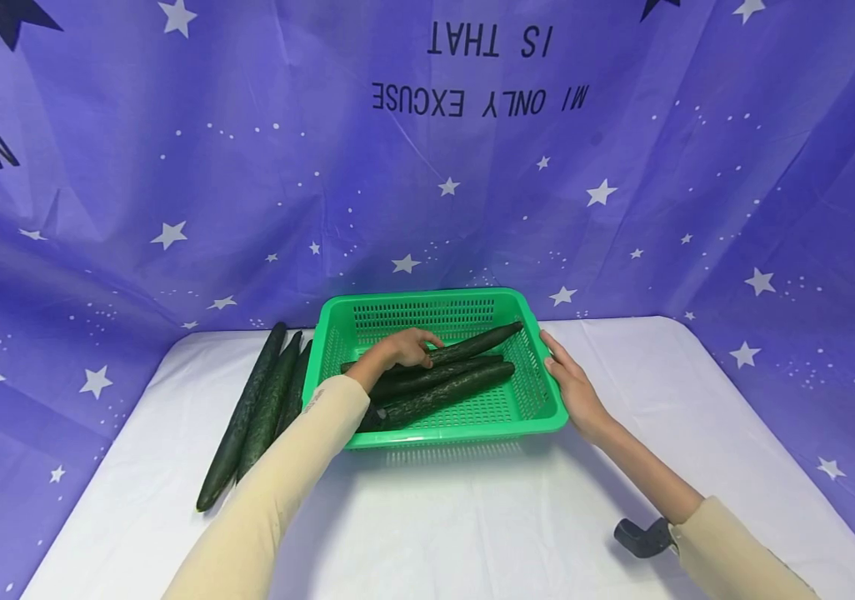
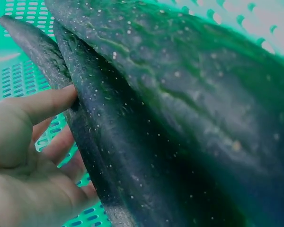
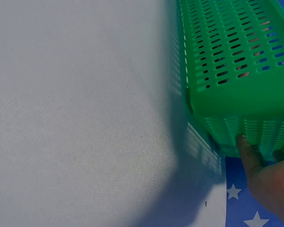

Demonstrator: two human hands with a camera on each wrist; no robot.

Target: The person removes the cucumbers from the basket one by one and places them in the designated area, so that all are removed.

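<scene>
Inside a green plastic basket [image 1: 427, 435] lie three long dark green cucumbers, side by side and slanting up to the right. My left hand [image 1: 405, 348] reaches over the basket's left part and holds the farthest cucumber [image 1: 482, 341]. In the left wrist view, the thumb [image 2: 57, 100] presses on that cucumber's side, and the other fingers go behind it, partly hidden. Beside it are the middle cucumber [image 1: 427, 380] and the nearest cucumber [image 1: 450, 395]. My right hand [image 1: 577, 396] rests against the basket's right end, its fingers extended on the outer wall [image 3: 270, 135].
Left of the basket, three more cucumbers [image 1: 243, 412] lie together on the white tablecloth [image 1: 457, 525]. A purple cloth [image 1: 427, 217] with stars and lettering hangs behind and at both sides. A black device [image 1: 643, 538] sits at the right wrist.
</scene>
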